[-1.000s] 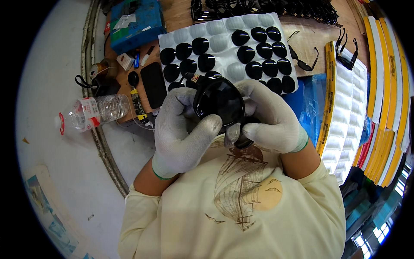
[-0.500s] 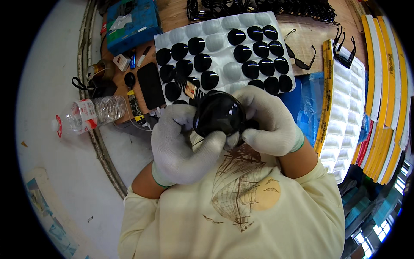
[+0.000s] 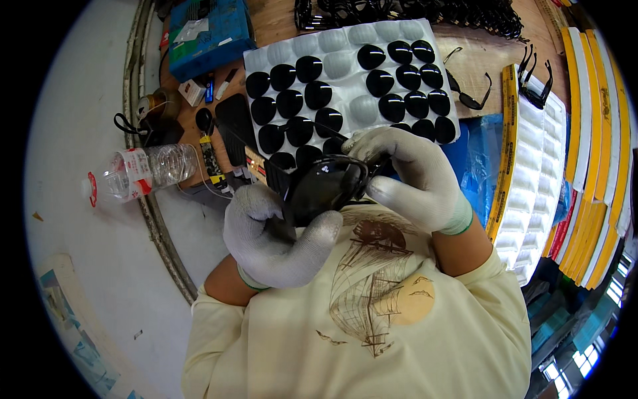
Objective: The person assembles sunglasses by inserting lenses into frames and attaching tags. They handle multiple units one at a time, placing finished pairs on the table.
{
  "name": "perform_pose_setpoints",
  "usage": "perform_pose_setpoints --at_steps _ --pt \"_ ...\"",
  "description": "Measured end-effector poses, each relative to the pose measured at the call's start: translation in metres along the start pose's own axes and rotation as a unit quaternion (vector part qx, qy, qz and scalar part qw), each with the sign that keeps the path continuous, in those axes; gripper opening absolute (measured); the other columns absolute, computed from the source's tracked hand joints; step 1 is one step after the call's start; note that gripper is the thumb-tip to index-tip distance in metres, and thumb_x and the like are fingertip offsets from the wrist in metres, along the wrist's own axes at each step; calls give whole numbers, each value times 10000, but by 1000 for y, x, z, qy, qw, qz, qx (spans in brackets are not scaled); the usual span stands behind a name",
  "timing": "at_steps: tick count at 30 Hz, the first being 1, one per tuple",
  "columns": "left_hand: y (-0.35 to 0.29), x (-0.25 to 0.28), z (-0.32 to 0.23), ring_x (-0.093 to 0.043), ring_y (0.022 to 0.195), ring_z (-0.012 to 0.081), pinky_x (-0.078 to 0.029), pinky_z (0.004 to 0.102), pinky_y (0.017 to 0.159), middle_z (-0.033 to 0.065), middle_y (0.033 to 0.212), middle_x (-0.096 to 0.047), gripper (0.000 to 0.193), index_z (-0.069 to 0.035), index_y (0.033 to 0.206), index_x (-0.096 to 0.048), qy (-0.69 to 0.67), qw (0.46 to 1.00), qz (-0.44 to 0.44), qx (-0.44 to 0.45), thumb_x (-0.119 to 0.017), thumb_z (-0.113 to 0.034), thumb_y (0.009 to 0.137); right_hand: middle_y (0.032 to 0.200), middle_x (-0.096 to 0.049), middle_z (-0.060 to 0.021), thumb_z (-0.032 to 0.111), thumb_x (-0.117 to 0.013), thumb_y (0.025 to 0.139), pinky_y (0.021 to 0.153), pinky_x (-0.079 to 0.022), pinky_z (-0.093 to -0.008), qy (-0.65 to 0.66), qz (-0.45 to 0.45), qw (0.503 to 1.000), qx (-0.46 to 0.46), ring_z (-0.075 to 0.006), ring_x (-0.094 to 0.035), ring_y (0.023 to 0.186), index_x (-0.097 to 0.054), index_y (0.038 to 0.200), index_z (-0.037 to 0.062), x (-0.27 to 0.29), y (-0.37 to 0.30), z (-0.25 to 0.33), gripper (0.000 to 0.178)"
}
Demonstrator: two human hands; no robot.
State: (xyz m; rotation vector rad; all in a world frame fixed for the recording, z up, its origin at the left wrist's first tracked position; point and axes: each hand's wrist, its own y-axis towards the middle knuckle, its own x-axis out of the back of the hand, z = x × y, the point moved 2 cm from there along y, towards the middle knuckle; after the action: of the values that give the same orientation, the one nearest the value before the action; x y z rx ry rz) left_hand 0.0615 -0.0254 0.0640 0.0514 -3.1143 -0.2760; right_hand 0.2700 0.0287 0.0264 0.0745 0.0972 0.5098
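Note:
A pair of black sunglasses [image 3: 325, 189] is held in front of my chest, tilted, with a glossy lens facing up and a thin temple reaching up to the left. My left hand [image 3: 276, 243], in a white knit glove, grips the lens side, thumb along its lower edge. My right hand [image 3: 415, 183], gloved alike, pinches the other end of the frame between thumb and fingers. Just beyond my hands lies a white moulded tray [image 3: 339, 65] with rows of loose dark lenses [image 3: 318, 95]; some of its hollows hold none.
At left are a plastic bottle [image 3: 159, 166], a black phone [image 3: 234, 120], a yellow-and-black tool [image 3: 211, 163] and a blue box [image 3: 212, 40]. Black frames [image 3: 425, 12] pile at the back. On the right are other sunglasses [image 3: 470, 100], an upright white tray [image 3: 525, 179] and stacked yellow-edged trays [image 3: 588, 133].
The sunglasses have turned and tilted, so the lens is seen more edge-on and the striped temple has swung left. My left hand has shifted slightly left; my right fingers have re-spread along the frame.

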Motion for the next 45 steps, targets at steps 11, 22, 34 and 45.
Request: perform_pose_setpoints --at_steps 11,22,34,45 --pt "6 0 -7 -674 697 133 -539 253 637 95 848 -724 297 77 1040 -708 74 993 81 -38 -794 -35 779 1052 -673 -126 107 -738 794 856 -525 -359 -89 -101 987 92 -252 -653 957 -661 1079 8 -8 0 4 312" --pt "13 -1 -12 -753 907 279 -604 336 836 172 935 -744 194 45 969 -723 130 976 157 -80 -767 -34 797 962 -622 -57 161 -712 556 712 -492 -387 -459 -104 796 380 -236 -559 827 -745 1030 111 -15 -6 21 478" --pt "12 2 -22 -755 754 271 -633 375 810 156 815 -729 58 34 866 -730 181 962 174 -105 -749 11 816 887 -626 -58 152 -665 558 711 -525 -380 -441 -38 807 390 -218 -585 756 -728 996 12 -21 -5 29 464" --pt "13 -1 -17 -760 823 300 -627 468 901 158 856 -732 21 43 856 -717 87 979 159 -91 -718 49 836 909 -637 -70 172 -635 535 714 -542 -374 -439 -16 796 417 -211 -591 763 -727 976 11 -22 -8 33 478"
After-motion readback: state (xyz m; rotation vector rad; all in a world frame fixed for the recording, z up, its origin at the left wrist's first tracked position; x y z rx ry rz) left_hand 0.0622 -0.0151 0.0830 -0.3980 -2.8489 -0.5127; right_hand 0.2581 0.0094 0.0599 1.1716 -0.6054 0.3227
